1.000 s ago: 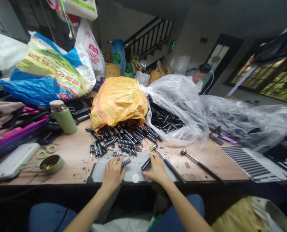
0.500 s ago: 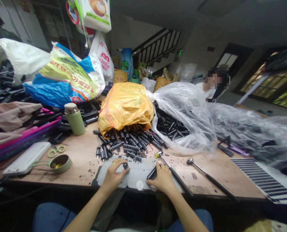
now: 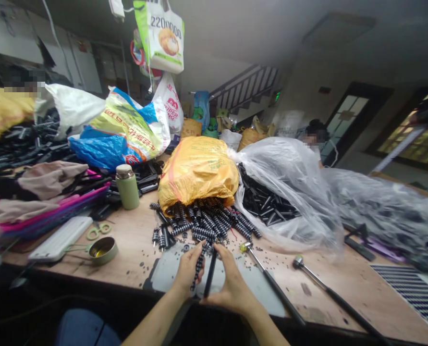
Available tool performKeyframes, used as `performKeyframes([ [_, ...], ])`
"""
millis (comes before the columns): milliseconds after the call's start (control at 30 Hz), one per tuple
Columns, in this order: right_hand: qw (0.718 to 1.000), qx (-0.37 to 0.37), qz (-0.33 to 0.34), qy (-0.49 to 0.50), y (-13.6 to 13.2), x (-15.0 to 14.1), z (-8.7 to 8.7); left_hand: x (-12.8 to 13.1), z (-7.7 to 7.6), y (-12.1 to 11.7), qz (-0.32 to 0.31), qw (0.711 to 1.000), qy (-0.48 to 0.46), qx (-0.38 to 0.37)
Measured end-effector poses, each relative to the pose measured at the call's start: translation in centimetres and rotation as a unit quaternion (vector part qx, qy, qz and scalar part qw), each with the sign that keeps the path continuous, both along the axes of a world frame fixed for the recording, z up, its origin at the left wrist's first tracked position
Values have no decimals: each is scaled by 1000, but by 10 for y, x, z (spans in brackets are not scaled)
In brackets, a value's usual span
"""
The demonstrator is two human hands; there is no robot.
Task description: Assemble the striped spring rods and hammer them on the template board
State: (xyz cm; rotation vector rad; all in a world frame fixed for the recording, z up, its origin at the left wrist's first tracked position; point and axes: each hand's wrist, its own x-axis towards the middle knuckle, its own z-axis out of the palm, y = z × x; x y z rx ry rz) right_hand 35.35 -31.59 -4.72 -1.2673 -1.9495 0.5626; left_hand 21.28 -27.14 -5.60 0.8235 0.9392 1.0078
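Observation:
My left hand (image 3: 187, 269) is closed on a black-and-white ribbed spring piece (image 3: 198, 267) and holds it upright. Beside it my right hand (image 3: 231, 283) is closed on a plain black rod (image 3: 210, 272), also upright. Both hands hover over a grey mat (image 3: 168, 274) at the table's near edge. Just behind them lies a pile of the same ribbed spring pieces (image 3: 206, 222), spilling from a yellow bag (image 3: 198, 170). A clear plastic bag (image 3: 282, 192) of black rods lies to the right of it.
Two small hammers (image 3: 271, 283) (image 3: 329, 293) lie on the wooden table to the right. On the left stand a green flask (image 3: 127, 187), a small tin cup (image 3: 103, 250), scissors (image 3: 97, 229) and a white case (image 3: 60, 238). Bags crowd the back. A person (image 3: 314, 139) sits behind the bags.
Both hands lifted off the mat and came together. The left now holds a ribbed spring piece upright, and the right has raised the black rod from lying flat. The camera tilted upward.

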Motion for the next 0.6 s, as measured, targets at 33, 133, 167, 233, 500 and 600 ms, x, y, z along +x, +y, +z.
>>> performKeyframes([
  [33, 1000, 9, 7, 3, 2, -4, 0, -1, 2, -1, -2, 1000, -1, 1],
  [133, 1000, 21, 18, 11, 5, -12, -1, -3, 4, -3, 1, 1000, -5, -3],
  [167, 999, 24, 21, 14, 5, -14, -1, -3, 4, -3, 9, 1000, -6, -6],
  [233, 999, 36, 28, 22, 4, -15, -2, -3, 3, -3, 35, 999, -13, -3],
  [500, 999, 17, 46, 24, 3, -13, -2, 5, 5, -7, 25, 999, -36, -29],
  [600, 998, -12, 44, 39, 4, -12, -3, 8, 8, -9, 23, 999, -11, -30],
])
